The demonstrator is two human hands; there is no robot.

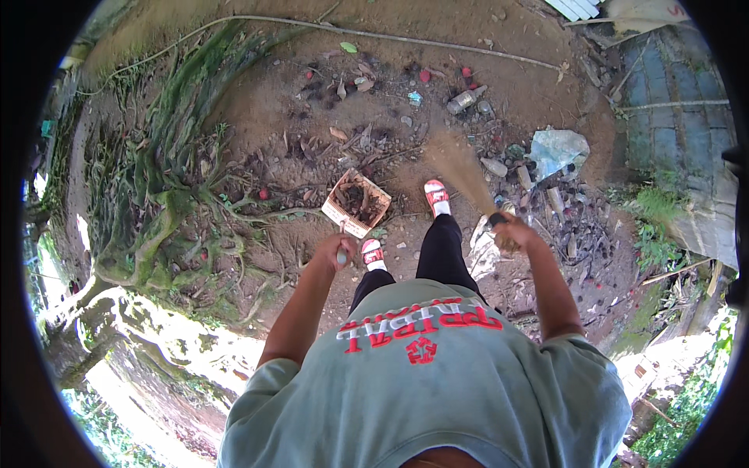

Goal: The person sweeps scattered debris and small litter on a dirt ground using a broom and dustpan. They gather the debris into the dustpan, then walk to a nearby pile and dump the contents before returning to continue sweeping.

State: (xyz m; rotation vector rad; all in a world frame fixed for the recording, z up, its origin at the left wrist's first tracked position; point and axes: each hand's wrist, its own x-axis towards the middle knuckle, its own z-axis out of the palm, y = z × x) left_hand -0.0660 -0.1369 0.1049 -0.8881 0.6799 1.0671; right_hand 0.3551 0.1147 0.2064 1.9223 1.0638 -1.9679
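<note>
Locate dustpan point(334, 212) at left hand point(340, 251), ahead and slightly left of left shoe point(373, 253), left of right shoe point(437, 198). Note debris point(361, 199) inside dustpan. Locate broom point(462, 170) in right hand point(513, 232), slanting forward and leftward from grip, to right of right shoe and extending ahead of it. Find bottle point(466, 100) on ground, ahead of broom. Find plastic sheet point(559, 152) on ground, right of broom, between broom and wall point(663, 136) at far right. Note roots point(168, 210) spread over ground, left of dustpan. Find leaf point(349, 47) well ahead of dustpan.
</note>
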